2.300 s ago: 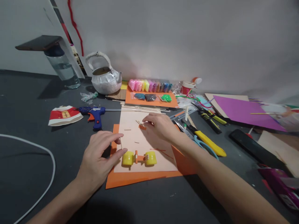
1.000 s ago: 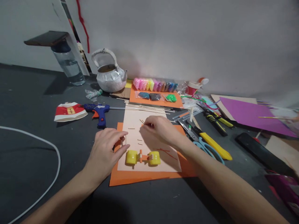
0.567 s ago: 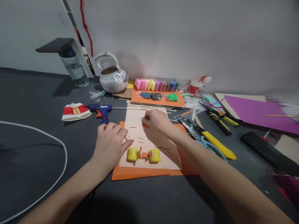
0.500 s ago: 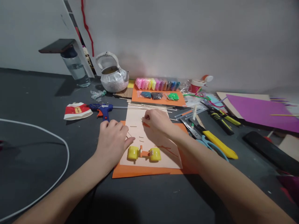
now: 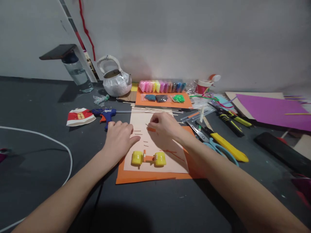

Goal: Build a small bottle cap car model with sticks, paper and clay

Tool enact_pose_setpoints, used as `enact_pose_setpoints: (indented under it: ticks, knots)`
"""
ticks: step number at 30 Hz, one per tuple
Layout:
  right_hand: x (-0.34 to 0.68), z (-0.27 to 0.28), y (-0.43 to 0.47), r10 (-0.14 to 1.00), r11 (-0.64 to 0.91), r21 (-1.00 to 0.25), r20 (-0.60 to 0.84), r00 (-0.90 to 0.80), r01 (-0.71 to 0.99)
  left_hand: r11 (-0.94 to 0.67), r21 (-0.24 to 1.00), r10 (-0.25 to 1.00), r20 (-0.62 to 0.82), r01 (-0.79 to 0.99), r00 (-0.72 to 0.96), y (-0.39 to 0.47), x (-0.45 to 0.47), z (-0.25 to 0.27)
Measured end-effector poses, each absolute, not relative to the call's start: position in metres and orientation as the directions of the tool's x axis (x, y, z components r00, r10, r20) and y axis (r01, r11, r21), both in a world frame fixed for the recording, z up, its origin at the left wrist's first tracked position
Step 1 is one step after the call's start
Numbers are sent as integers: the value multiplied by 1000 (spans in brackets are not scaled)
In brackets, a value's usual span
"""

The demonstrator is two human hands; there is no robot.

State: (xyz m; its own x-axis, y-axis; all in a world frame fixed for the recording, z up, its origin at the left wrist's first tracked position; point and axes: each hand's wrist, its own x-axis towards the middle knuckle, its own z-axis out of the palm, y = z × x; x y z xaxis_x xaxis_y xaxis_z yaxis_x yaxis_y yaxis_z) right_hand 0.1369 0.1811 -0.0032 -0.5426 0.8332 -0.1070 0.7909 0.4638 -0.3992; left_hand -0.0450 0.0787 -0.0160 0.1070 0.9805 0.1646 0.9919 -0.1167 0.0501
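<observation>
Yellow cylinders point(image 5: 137, 157): Two sat on the near half of a pale sheet point(image 5: 170, 165), spanned by an orange bar point(image 5: 149, 158); this portion looked largely formed, though how firmly it was joined could not be told.

Orange strip point(image 5: 144, 154): Stood out beside the left-hand cylinder, close to the bar.

Short sticks point(image 5: 145, 141): Four lay in two pairs, one near the left thumb, the other just beyond the cylinders; they appeared sized but not yet fixed to anything.

Orange sticks point(image 5: 170, 151): Lay loose on the sheet's right side, seemingly unused so far.

Left hand point(image 5: 119, 137): Rested palm down by the sheet's left edge, thumb apart from the fingers, nothing visible between them.

Right hand point(image 5: 163, 124): Fingertips bunched over an orange piece point(image 5: 151, 129) where a thin stick end poked out; whether they clamped either could not be told, and that piece looked unfinished.

Long sticks point(image 5: 167, 110): Stretched across the sheet's far end, apparently spare stock.

Glue gun point(image 5: 107, 113): Lay to the left, out of hand.

Scissors point(image 5: 215, 147): Lay at right beside a yellow cutter point(image 5: 229, 148), neither touched.
</observation>
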Motion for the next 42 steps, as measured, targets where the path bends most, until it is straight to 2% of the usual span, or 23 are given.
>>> enact_pose_setpoints:
  ticks: [4, 8, 11, 19, 28, 34, 42]
  knots:
    - [141, 7, 158, 754, 530, -463, -126, -644, 711, -93, 116, 977, 203, 989, 69, 66, -54, -12]
    - [139, 2, 143, 662, 601, -472, -157, -733, 645, -118, 208, 963, 264, 971, 60, 58, -56, -17]
    - [140, -1, 144, 653, 613, -467, -155, -741, 638, -167, 279, 947, 311, 946, 76, 56, -58, -23]
    - [152, 7, 144, 686, 591, -462, -145, -713, 662, -227, 349, 931, 351, 909, 98, 54, -65, -29]
    - [150, -9, 142, 617, 676, -433, -109, -779, 596, -271, 367, 929, 341, 890, 142, 56, -62, -32]
    - [156, -11, 145, 621, 698, -428, -36, -783, 574, -275, 377, 931, 333, 885, 148, 58, -63, -35]
    - [150, -18, 145, 540, 775, -382, -14, -841, 504, -319, 405, 927, 320, 857, 195, 60, -59, -37]
